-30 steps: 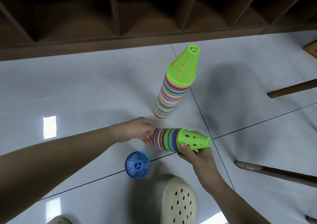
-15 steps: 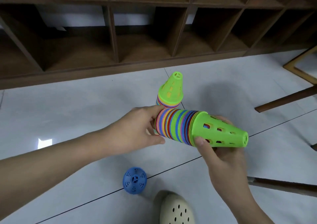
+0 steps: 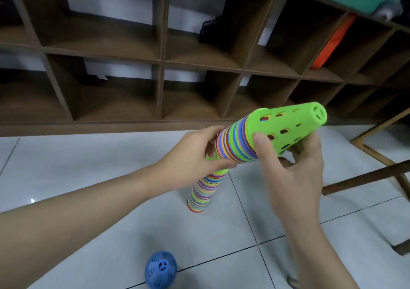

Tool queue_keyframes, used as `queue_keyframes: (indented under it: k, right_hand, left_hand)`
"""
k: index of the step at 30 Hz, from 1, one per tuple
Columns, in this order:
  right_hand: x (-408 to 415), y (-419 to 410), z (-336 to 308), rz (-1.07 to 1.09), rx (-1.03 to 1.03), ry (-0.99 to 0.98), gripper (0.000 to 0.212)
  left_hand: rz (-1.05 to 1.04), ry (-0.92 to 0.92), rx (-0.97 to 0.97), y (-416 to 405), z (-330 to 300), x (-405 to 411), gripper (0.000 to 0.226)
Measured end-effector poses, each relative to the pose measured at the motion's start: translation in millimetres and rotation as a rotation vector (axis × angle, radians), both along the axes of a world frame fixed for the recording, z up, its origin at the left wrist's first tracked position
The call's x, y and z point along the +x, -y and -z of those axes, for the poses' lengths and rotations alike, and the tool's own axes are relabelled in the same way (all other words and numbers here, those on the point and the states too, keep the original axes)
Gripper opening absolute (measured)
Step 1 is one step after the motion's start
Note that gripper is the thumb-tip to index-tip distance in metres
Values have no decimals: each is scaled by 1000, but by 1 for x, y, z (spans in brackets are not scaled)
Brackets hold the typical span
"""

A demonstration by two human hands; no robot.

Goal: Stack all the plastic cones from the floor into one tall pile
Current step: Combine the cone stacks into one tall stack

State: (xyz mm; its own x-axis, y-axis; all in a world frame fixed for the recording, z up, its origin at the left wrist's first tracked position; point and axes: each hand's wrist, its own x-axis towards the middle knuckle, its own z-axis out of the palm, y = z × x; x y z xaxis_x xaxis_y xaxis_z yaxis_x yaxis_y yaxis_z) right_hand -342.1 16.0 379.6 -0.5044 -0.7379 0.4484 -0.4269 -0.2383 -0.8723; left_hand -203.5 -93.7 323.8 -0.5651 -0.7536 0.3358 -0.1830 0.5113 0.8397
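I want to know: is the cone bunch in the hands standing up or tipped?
Tipped. The held stack lies slanted, its green tip pointing up-right.

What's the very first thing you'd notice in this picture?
The bright bundle of stacked cones held tilted in mid-air at the middle, its green tip pointing up and right; the left hand grips its wide end and the right hand its green part. Just below stands the striped pile on the white floor, and a blue cone lies near the bottom edge.

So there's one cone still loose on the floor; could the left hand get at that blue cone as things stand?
Probably not yet: the left hand grips the wide end of the lifted cone stack. The floor around the blue cone looks free, though.
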Motion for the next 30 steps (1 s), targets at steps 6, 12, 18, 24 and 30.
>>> queue_keyframes:
  k: [6, 12, 18, 24, 30]
  right_hand:
    - [-8, 31, 8, -19, 109, -72, 40]
    - [-12, 46, 20, 2, 166, -126, 40]
    - [-16, 56, 32, -17, 230, -131, 33]
    - [-18, 64, 47, -19, 266, -140, 36]
    - [-21, 66, 59, -26, 261, -172, 45]
  left_hand:
    - [-34, -43, 96, 18, 25, -3, 55]
    - [-8, -44, 173, 25, 43, -9, 47]
    - [14, -4, 251, 27, 61, -10, 44]
    - [10, 103, 268, 32, 74, -7, 44]
    - [-40, 212, 202, 32, 75, -9, 38]
